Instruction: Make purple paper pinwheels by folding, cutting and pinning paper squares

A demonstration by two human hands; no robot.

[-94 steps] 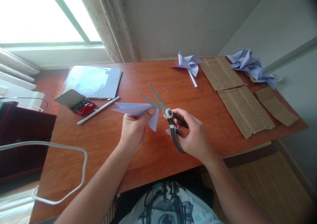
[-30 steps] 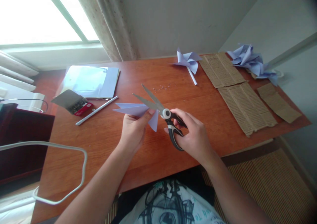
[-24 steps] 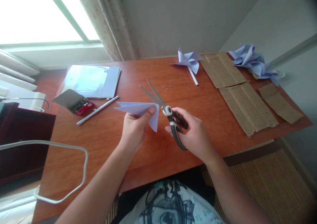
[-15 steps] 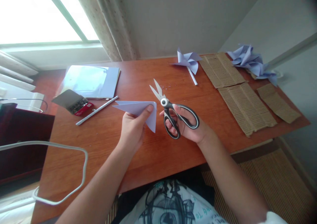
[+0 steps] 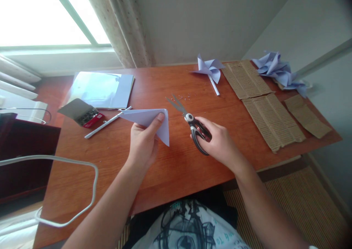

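Pinched between the thumb and fingers of my left hand (image 5: 144,141) is a folded sheet of pale lilac paper (image 5: 162,130), held above the table with one long point to the left. My right hand (image 5: 217,139) grips a pair of scissors (image 5: 189,117) by its black and grey handles, fingers through the loops. The blades are parted and point up and left, apart from the paper. Beyond the scissors, a finished paper pinwheel (image 5: 209,68) on a white stick lies on the table.
The wooden table (image 5: 176,175) bears cardboard pieces (image 5: 272,117) and a pile of pinwheels (image 5: 277,69) at right. At left lie a rolled paper stick (image 5: 103,127), an open small box (image 5: 85,115) of metal bits and a glossy folder (image 5: 96,89). A white cable (image 5: 95,183) loops over the near left.
My right hand has turned over, palm now downward, and shifted slightly right with the scissors. My left hand and the paper have moved a little left.
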